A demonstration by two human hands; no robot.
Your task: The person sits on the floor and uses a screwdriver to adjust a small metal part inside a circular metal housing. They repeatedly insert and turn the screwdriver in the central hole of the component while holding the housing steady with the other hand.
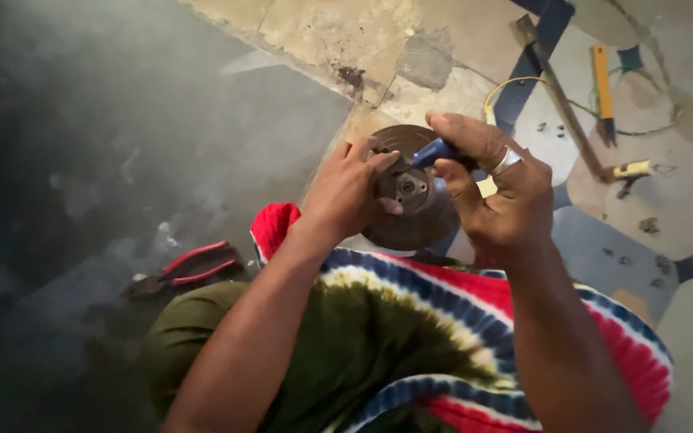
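Left hand (pixel 345 192) clamps the round metal disc (pixel 411 188) over the lap, face up; right hand (pixel 500 188) grips a blue-handled tool (pixel 435 151), tip angled leftward into the hub (red-handled pliers (pixel 190 269) lie well left).

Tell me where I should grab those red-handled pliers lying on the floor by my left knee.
Take the red-handled pliers by the two handles, which point right toward your knee. Come down from above with the left hand, closing around both; the dark jaws point away to the left.

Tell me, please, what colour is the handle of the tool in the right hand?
Blue handle, seen in the head view.
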